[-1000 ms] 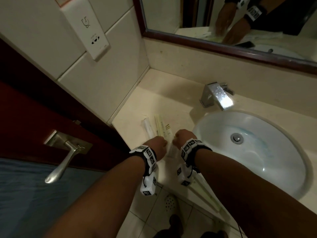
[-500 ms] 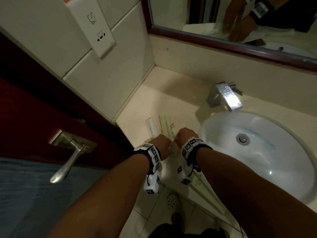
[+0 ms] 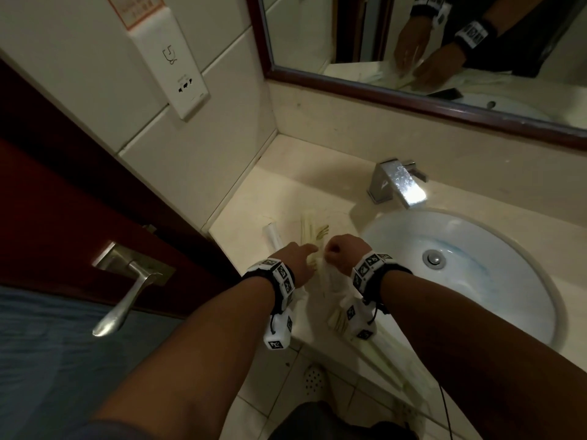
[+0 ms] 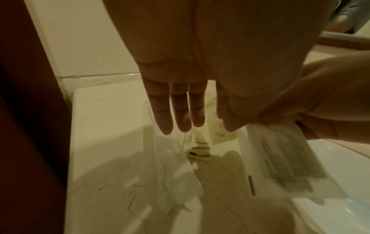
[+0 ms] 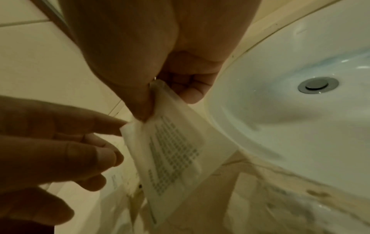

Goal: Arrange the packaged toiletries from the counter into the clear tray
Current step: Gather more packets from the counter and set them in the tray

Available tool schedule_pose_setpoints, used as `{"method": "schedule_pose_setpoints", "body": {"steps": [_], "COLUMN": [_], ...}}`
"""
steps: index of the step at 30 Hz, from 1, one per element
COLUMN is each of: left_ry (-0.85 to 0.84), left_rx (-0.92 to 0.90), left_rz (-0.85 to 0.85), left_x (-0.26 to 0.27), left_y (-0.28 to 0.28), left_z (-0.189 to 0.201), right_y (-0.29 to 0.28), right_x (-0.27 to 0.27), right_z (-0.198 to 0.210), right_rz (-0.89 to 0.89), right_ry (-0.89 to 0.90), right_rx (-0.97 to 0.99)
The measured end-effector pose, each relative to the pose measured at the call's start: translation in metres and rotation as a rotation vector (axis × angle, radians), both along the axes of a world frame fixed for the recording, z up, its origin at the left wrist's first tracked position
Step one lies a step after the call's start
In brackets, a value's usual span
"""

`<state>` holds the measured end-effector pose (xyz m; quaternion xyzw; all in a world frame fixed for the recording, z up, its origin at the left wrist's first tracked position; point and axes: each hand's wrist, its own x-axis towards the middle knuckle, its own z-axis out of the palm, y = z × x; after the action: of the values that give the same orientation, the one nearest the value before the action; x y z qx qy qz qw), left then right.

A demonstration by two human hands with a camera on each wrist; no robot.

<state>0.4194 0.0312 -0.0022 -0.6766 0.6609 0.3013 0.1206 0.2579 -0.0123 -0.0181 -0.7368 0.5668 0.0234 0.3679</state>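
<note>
The right hand (image 5: 160, 66) pinches a thin packet (image 5: 174, 152) by its top corner; left hand (image 4: 200, 63) spread flat. It's light, floppy, slippery; best held at its edge.

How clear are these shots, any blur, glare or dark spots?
Head view: dim, glare on the chrome faucet. Left wrist view: the printed white sachet is motion-blurred, the left hand shadows the beige counter. Right wrist view: sachet text smeared, the right hand looms large.
</note>
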Motion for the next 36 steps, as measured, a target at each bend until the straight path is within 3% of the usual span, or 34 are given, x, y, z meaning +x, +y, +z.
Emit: {"method": "schedule_pose_setpoints", "body": {"steps": [5,10,15,20,26,36], "left_ry": [-0.005,0.084,0.175,0.143,0.102,0.177], "left_rx": [0.014,-0.051,-0.116,-0.165,-0.109,-0.059], "left_rz": [0.065,0.269,0.34,0.25,0.13,0.022], "left_x": [-0.009,-0.013,-0.021,-0.03,-0.047,-0.119], "left_y": [-0.005,-0.009,-0.015,-0.018,-0.017,0.011], "left_z": [-0.001,0.007,0.018,0.031,0.043,0.074], "right_y": [0.004,0.01,0.016,0.018,0.026,0.059], "right_x": [-0.007,-0.018,-0.023,-0.034,-0.065,-0.117], "right_z": [-0.001,0.013,0.029,0.038,0.05,0.081], "right_rz": [-0.054,-0.047,0.017,-0.05,-0.281,-0.348], "right_ry": [-0.106,-0.207,-0.227,-0.167,-0.083,-0.136], "right_rx": [-0.082,-0.087,-0.054,-0.072,-0.113,-0.256]}}
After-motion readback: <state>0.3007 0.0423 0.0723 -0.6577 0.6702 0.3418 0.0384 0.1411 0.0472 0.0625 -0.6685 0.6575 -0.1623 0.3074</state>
